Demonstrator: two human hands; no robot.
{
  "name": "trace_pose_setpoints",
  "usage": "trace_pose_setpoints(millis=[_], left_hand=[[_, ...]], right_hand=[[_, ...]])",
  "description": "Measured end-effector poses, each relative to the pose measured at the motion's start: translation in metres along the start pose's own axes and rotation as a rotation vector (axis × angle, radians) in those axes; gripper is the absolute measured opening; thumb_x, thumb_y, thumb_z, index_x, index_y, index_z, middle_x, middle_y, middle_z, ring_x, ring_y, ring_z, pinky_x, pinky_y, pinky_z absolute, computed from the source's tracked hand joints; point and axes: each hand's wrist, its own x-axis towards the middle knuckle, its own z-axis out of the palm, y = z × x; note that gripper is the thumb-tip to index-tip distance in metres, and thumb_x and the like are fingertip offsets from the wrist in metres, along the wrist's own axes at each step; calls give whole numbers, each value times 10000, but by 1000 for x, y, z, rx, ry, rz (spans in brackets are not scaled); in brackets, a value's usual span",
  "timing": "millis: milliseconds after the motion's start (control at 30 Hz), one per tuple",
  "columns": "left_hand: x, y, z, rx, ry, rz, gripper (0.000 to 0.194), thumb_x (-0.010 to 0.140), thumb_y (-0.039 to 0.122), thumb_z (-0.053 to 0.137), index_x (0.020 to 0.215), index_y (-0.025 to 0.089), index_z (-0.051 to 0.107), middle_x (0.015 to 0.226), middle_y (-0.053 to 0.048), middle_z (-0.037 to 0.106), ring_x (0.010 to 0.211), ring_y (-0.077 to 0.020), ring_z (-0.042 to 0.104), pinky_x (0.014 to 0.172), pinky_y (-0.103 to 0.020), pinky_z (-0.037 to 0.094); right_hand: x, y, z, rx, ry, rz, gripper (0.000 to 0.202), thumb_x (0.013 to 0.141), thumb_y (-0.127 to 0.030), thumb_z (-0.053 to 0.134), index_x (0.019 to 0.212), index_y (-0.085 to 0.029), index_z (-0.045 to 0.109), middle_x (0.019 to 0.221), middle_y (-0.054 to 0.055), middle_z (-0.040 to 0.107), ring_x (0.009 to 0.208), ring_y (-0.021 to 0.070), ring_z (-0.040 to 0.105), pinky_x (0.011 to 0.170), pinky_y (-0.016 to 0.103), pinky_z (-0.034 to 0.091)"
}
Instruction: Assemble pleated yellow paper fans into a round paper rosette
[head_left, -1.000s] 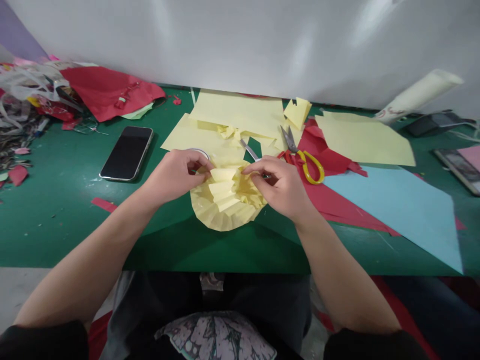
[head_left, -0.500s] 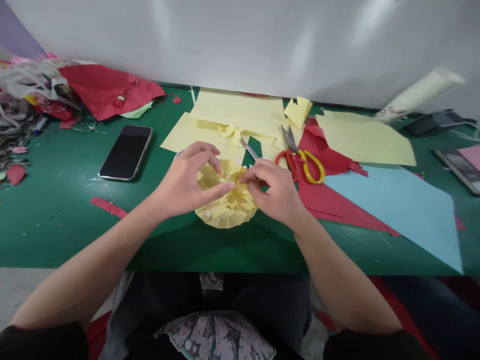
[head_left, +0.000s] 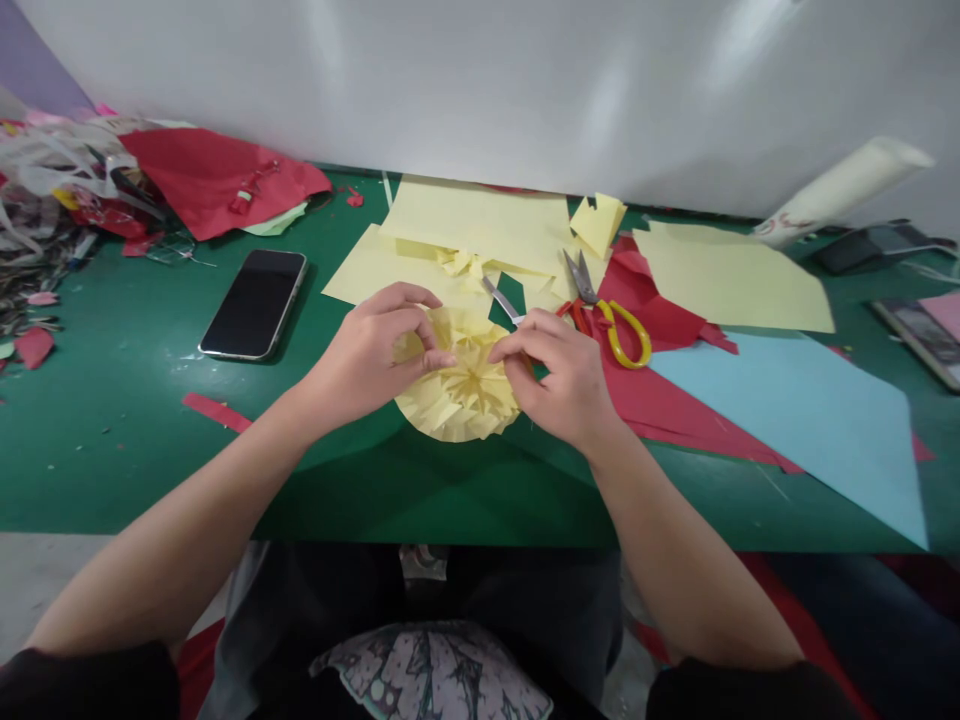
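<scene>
A round pale-yellow paper flower (head_left: 461, 400) with crimped pleats gathered towards its middle lies close to the front of the green table. Over its left side my left hand (head_left: 386, 345) is curled, thumb and forefinger closed on a fold of the paper. From the right, my right hand (head_left: 559, 370) pinches the pleats near the centre with thumb and forefinger; its other fingers are curled under and partly hidden. Just behind my right hand lie scissors (head_left: 626, 335) with yellow and red handles, and a metal blade (head_left: 501, 298) of another tool, its handle hidden.
A phone (head_left: 255, 305) lies left on the green table (head_left: 135, 440). Yellow sheets (head_left: 480, 210) lie behind my hands. To the right are red paper (head_left: 652, 420), a blue sheet (head_left: 810, 400), another yellow sheet (head_left: 735, 275) and a white roll (head_left: 844, 190). Clutter (head_left: 67, 190) fills the far left.
The paper flower has turned and flattened, showing more of its pleated centre. My left thumb and forefinger have come together, and my right hand has shifted slightly right.
</scene>
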Motion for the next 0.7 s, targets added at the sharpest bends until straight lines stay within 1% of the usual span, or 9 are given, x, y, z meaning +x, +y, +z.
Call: trace_pose_setpoints(millis=[67, 133, 233, 367, 467, 600, 700], left_hand=[[0, -1, -2, -30, -36, -13, 101, 745, 259, 563, 715, 163, 575, 1074, -93, 571, 1014, -199, 550, 825, -319, 473], [-1, -1, -4, -51, -61, -27, 54, 711, 196, 555, 749, 163, 575, 1095, -92, 560, 998, -201, 556, 818, -328, 478], [-2, 0, -4, -64, -78, -38, 135, 646, 112, 531, 771, 160, 551, 1091, -99, 549, 1002, -203, 552, 804, -331, 482], [-3, 2, 1, -45, -63, -66, 178, 610, 65, 496, 752, 171, 483, 1036, -92, 528, 998, -194, 534, 773, -324, 487], [-5, 1, 7, -12, -25, -92, 168, 622, 81, 504, 745, 177, 441, 1006, -88, 509, 974, -194, 521, 768, -333, 486], [-7, 2, 11, 63, -16, -91, 184, 634, 91, 517, 782, 178, 451, 971, -82, 498, 930, -188, 520, 783, -343, 471], [-8, 2, 12, 101, -6, -67, 201, 637, 58, 485, 802, 173, 475, 944, -81, 509, 955, -200, 522, 808, -359, 457]], right_hand=[[0, 1, 0, 5, 1, 14, 198, 742, -40, 451, 711, -174, 594, 676, 5, 489, 549, 82, 463, 483, 234, 370], [0, 2, 0, 9, -3, 7, 198, 739, -35, 454, 712, -170, 595, 678, 7, 494, 554, 83, 469, 483, 233, 371], [0, 1, 1, -2, 0, -34, 205, 742, -35, 449, 708, -185, 584, 684, 2, 496, 578, 88, 482, 492, 232, 375], [0, -2, 2, -3, -7, -53, 212, 760, -46, 436, 700, -196, 573, 678, 1, 491, 600, 97, 498, 502, 235, 388], [0, -3, 4, -14, -7, -64, 206, 768, -51, 438, 701, -192, 572, 666, -1, 482, 593, 95, 494, 508, 233, 395], [0, -4, 5, -28, -8, -59, 200, 773, -53, 434, 718, -196, 562, 674, -1, 488, 603, 97, 491, 535, 239, 401], [0, -3, 4, -20, -13, -44, 194, 766, -52, 431, 737, -198, 555, 689, 1, 509, 613, 100, 493, 546, 242, 403]])
